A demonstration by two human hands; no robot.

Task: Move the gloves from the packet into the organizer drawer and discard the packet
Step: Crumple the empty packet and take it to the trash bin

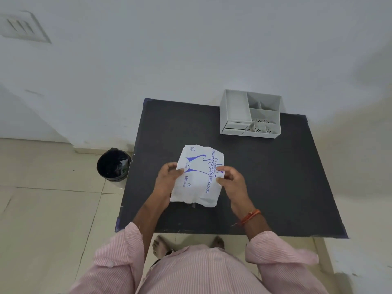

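Note:
A white glove packet [198,179] with blue print lies over the middle of the dark table [275,177]. My left hand [168,177] pinches its left edge. My right hand [231,177] pinches its right edge. The gloves inside are hidden by the wrapper. A grey desk organizer [251,113] stands at the table's far right edge, with a small drawer [235,125] shut at its lower left front.
A black waste bin [113,166] with a dark liner stands on the tiled floor just left of the table. A white wall runs behind the table. My bare feet show under the table's near edge.

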